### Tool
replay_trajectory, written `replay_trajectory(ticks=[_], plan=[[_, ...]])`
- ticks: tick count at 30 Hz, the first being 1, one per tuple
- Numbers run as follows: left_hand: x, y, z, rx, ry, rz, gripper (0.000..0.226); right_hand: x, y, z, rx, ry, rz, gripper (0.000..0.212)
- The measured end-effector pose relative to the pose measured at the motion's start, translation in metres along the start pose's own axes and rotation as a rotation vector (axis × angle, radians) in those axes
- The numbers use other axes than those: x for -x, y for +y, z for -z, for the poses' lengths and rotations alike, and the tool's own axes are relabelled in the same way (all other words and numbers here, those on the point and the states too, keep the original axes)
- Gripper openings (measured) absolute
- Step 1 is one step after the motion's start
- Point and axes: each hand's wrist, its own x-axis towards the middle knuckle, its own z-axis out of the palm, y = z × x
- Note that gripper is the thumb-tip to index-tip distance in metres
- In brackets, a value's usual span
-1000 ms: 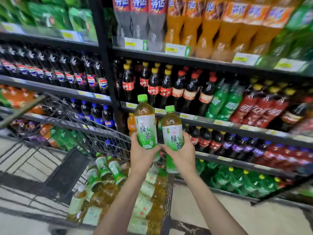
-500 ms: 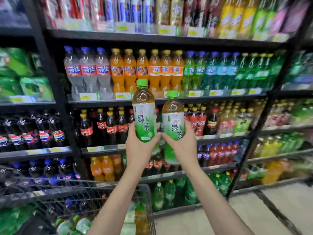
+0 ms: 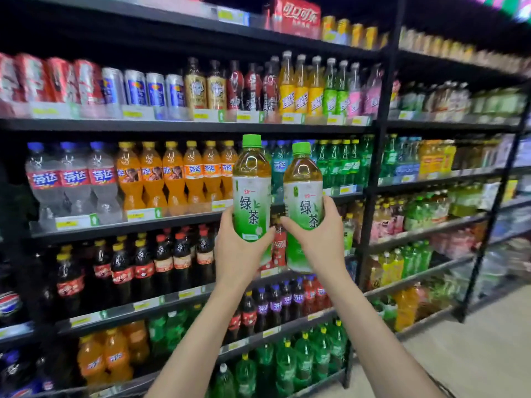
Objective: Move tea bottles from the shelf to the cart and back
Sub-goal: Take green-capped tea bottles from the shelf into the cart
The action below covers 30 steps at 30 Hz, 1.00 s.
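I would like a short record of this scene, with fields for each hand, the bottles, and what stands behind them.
left hand: grips the left green tea bottle by its lower half
right hand: grips the right green tea bottle by its lower half
bottles: both upright, capped, side by side
behind: black shelf with orange soda bottles and cans
cart: not in view
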Motion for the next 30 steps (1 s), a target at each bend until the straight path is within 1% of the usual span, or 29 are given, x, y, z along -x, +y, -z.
replay_trajectory(ticks=[2,5,8,11,14,18,25,30], plan=[[0.001,0.016,-0.024,0.01,-0.01,-0.005,0.076,-0.009,0.0,0.029,0.013,0.028,0.005,0.065],[0.007,0.04,-0.063,0.018,-0.031,-0.018,0.063,-0.024,0.004,0.074,0.046,0.074,0.026,0.065],[0.017,0.064,-0.1,0.048,-0.055,-0.062,0.065,-0.039,0.009,0.119,0.082,0.114,0.034,0.067],[0.023,0.081,-0.139,0.089,-0.093,-0.066,0.072,-0.05,0.018,0.162,0.099,0.146,0.049,0.059],[0.028,0.095,-0.175,0.117,-0.134,-0.077,0.067,-0.055,0.024,0.2,0.134,0.176,0.058,0.062],[0.038,0.112,-0.22,0.166,-0.198,-0.081,0.059,-0.065,0.042,0.244,0.188,0.235,0.038,0.059],[0.037,0.128,-0.287,0.216,-0.326,-0.079,0.063,-0.086,0.07,0.302,0.251,0.321,0.012,0.061],[0.028,0.129,-0.349,0.256,-0.384,-0.08,0.076,-0.116,0.1,0.334,0.31,0.375,-0.004,0.06]])
